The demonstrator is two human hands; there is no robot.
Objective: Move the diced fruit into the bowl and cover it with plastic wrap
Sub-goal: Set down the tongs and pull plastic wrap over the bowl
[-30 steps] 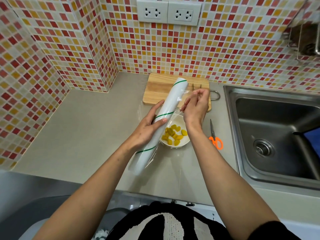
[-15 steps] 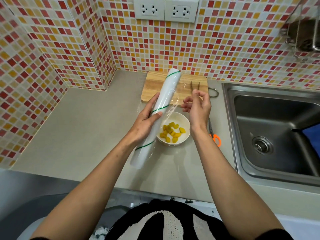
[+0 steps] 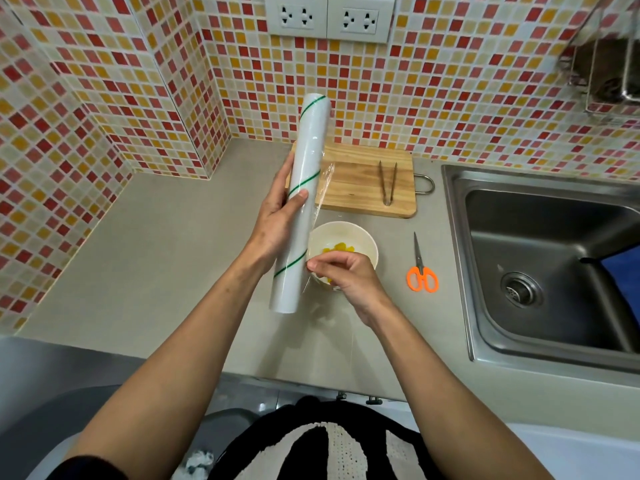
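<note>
left hand [image 3: 277, 223] is wrapped around the plastic wrap roll [image 3: 300, 209], holding it up off the worktop [image 3: 166, 258]. right hand [image 3: 346, 277] is pinching the loose film edge right over the white bowl [image 3: 363, 237] of diced yellow fruit [image 3: 337, 248]. imo keep the roll steady, pull the sheet out past the far rim before cutting with the scissors [image 3: 421, 271], otherwise it'll bunch up.

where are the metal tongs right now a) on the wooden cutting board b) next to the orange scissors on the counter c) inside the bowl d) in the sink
a, the metal tongs lie on the wooden cutting board, behind the bowl and apart from the orange scissors on the counter.
</note>
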